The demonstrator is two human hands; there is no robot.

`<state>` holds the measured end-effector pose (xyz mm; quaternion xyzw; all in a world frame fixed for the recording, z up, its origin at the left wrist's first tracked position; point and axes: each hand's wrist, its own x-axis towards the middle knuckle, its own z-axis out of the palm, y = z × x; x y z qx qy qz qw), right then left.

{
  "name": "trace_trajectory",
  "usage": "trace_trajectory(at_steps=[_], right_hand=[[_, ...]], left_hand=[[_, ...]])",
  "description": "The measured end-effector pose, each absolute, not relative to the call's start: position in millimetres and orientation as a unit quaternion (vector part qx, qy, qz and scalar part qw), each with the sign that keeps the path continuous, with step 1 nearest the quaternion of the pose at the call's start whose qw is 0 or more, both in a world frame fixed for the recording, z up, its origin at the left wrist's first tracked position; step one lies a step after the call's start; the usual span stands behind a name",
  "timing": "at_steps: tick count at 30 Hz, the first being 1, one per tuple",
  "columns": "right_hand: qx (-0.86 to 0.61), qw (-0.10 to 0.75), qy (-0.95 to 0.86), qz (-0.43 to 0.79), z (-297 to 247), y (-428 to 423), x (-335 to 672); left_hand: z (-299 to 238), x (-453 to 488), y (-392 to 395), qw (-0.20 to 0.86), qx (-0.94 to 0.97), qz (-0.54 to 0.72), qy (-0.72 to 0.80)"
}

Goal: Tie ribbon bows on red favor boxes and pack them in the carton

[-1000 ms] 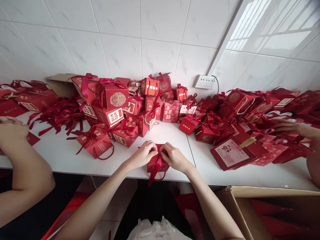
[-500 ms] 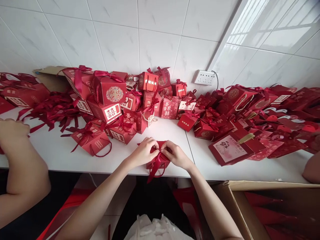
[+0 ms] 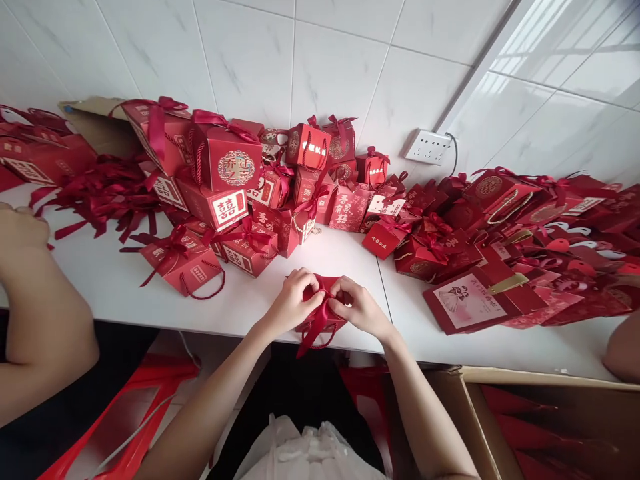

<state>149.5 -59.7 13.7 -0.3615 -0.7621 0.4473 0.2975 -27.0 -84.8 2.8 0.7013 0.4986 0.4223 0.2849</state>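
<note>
Right in front of me, near the table edge, stands a small red gift box (image 3: pixel 334 325) with a twisted cord handle. A dark red ribbon (image 3: pixel 317 323) crosses its top, one tail hanging down over the near side. My left hand (image 3: pixel 296 298) pinches the ribbon at the top of the box. Opposite it, my right hand (image 3: pixel 361 305) pinches the same ribbon, its fingertips close to the left ones. Much of the box top and the ribbon's middle is hidden by my fingers.
Red gift boxes with bows (image 3: pixel 230 160) are piled along the wall. Loose ribbons (image 3: pixel 107 193) lie at left; flat red bags (image 3: pixel 470 300) crowd the right. A power strip (image 3: pixel 427 147) is on the wall. Other people's arms (image 3: pixel 50 300) rest at both sides. An open carton (image 3: pixel 473 413) stands lower right.
The camera view has shifted and tilted slightly. Both hands stay at the ribbon on top of the box, with only small finger movements.
</note>
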Motion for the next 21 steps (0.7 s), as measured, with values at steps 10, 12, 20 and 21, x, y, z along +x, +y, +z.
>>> trace_trajectory(at_steps=[10, 12, 20, 21], right_hand=[[-0.25, 0.385, -0.516, 0.723, 2, -56, 162], [-0.232, 0.425, -0.454, 0.748, 0, -57, 164], [-0.267, 0.546, -0.452, 0.653, 14, -62, 190], [-0.298, 0.524, -0.505, 0.617, 17, -66, 190]], left_hand=[[1, -29, -84, 0.289, 0.685, 0.452, 0.493], [2, -30, -84, 0.29, 0.683, 0.452, 0.494], [5, -30, -83, 0.292, 0.674, 0.454, 0.504], [7, -29, -82, 0.291, 0.673, 0.451, 0.51]])
